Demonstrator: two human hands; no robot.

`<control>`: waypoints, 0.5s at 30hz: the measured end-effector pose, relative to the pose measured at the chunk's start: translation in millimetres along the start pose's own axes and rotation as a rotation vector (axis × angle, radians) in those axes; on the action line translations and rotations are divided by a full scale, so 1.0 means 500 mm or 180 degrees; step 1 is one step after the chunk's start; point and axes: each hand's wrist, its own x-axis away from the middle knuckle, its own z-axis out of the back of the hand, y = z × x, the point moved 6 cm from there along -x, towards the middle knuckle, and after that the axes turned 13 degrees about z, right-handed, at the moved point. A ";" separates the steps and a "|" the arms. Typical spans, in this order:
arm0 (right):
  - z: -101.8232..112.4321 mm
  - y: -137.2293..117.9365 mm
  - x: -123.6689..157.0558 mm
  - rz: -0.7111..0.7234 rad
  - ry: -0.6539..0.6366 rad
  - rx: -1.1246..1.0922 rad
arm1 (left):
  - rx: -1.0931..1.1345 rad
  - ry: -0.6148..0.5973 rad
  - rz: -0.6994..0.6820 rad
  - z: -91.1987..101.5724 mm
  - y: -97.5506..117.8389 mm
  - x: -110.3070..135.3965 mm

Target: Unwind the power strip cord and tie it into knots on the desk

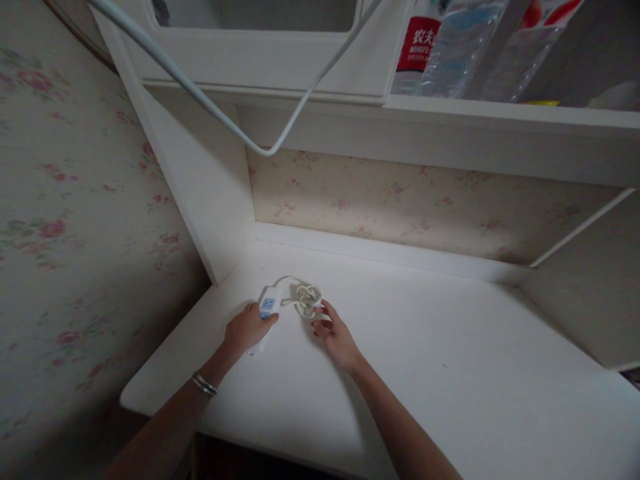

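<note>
A white power strip (271, 294) with blue socket faces lies at the left of the white desktop. My left hand (249, 328) is wrapped over its middle, thumb on top, hiding part of it. From the strip's far end a white cord curves to a bundled coil (306, 296) just to the right. At the coil's right side, my right hand (336, 335) has its fingers curled against the cord bundle, thumb and fingertips around its edge. A silver bangle circles my left wrist.
The white desk (425, 347) runs right to a side panel. Above it hangs a shelf (500, 110) with plastic bottles (460, 47) and a white cabinet front (260, 60). A thick white cable (269, 152) dangles in front. Floral wallpaper (60, 227) covers the left wall.
</note>
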 end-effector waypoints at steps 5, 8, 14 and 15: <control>-0.024 0.020 -0.043 -0.0090 0.0081 -0.0178 | 0.0058 0.0451 0.0099 0.003 0.033 -0.043; -0.019 0.022 -0.019 -0.0094 0.0047 0.0054 | 0.0014 0.0660 0.0042 0.008 0.048 -0.081; -0.010 0.019 0.085 0.0028 -0.0146 0.0444 | -0.0049 0.0723 -0.0017 0.015 0.087 -0.181; -0.008 0.016 0.095 0.0089 -0.0106 0.0522 | -0.0053 0.0716 -0.0023 0.017 0.094 -0.198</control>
